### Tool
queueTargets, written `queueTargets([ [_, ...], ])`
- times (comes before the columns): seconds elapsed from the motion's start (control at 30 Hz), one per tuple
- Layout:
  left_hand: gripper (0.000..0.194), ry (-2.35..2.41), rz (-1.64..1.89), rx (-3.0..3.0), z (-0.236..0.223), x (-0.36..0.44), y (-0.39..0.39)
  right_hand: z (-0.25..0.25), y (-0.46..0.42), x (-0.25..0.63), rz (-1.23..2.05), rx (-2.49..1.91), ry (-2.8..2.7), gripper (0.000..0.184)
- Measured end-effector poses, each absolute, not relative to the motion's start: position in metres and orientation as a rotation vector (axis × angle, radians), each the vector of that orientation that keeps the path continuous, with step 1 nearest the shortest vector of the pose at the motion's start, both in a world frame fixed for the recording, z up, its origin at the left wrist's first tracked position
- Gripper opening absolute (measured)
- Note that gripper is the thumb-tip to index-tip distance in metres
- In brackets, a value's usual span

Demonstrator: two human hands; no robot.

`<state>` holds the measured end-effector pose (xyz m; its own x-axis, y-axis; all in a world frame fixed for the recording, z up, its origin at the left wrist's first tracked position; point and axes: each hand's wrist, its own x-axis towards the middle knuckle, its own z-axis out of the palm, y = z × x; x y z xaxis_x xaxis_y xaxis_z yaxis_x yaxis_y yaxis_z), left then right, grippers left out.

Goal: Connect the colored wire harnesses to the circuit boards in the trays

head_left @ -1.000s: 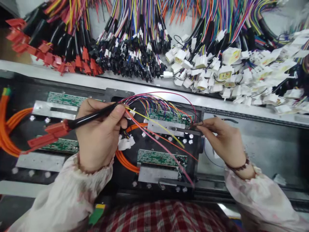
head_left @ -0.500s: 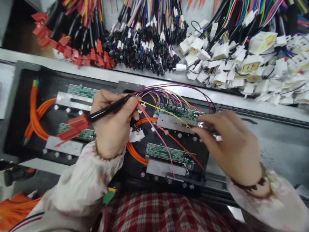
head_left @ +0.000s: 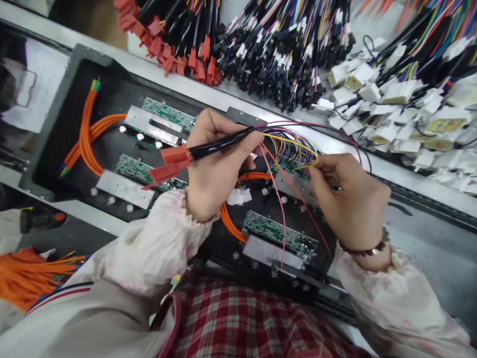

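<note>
My left hand (head_left: 219, 174) is closed around a black-sleeved wire harness (head_left: 223, 143), whose red connectors (head_left: 172, 163) stick out to the left. Loose ends fan out from the sleeve past my left fingertips. Among them a pink wire (head_left: 280, 211) and an orange wire (head_left: 306, 206) hang down over the tray. A yellow wire (head_left: 288, 139) bows across to my right hand (head_left: 348, 199), which pinches it between thumb and fingers. Below both hands lies a green circuit board (head_left: 281, 232) beside a metal plate (head_left: 274, 252). Another board behind is partly covered by my right hand and a bundle of coloured wires.
The black case (head_left: 55, 164) holds more boards, metal plates and looped orange cables (head_left: 87, 127). Along the back rail lie red-ended harnesses (head_left: 156, 37), black-ended harnesses (head_left: 276, 69) and white connectors (head_left: 395, 99). Orange wires (head_left: 33, 273) are heaped at lower left.
The view has turned and shifted. My right hand has come nearer my left and higher, and the yellow wire has gone from nearly straight to bowed. My left hand still grips the harness.
</note>
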<state>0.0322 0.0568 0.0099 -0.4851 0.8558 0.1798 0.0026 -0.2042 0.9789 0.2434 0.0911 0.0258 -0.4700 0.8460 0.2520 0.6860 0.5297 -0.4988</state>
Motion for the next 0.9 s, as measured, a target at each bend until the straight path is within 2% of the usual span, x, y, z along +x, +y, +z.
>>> queueTargets([
  [0.13,0.035,1.411,1.729,1.070,0.011,0.032,0.057,0.034,0.086,0.244,0.330,-1.295,-2.252,0.009],
  [0.63,0.035,1.357,1.721,0.901,0.021,0.027,0.056,0.016,0.098,0.224,0.530,-1.161,-2.405,0.008],
  [0.9,0.036,1.292,1.779,0.864,0.016,0.028,0.057,0.009,0.098,0.224,0.490,-1.125,-2.418,0.008],
])
